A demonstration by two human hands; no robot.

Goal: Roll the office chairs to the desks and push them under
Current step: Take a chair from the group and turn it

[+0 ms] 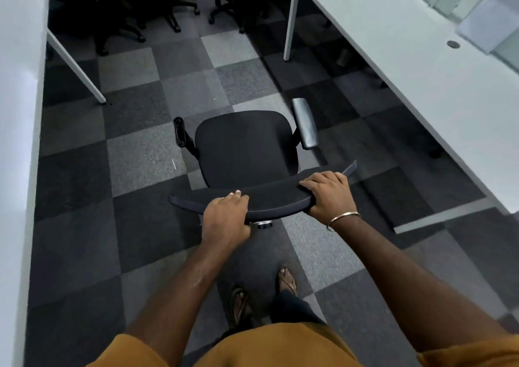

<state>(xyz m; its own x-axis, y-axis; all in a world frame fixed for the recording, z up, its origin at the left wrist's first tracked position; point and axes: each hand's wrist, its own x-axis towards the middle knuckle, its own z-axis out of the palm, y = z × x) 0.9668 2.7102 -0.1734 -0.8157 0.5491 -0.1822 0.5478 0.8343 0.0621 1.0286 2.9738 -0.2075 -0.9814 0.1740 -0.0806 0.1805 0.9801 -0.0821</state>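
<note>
Head: hands (226,212) grip curved chair backrest (269,195).

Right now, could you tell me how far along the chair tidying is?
Done: nothing visibly; the black-wheeled chairs at the far end cluster in the aisle. In hand: both the left hand and right hand grip the black fabric office chair's backrest. Left: pushing it under the long white desk.

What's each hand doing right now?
Left hand: closed on the chair backrest.
Right hand: closed on the same backrest's top edge.
</note>
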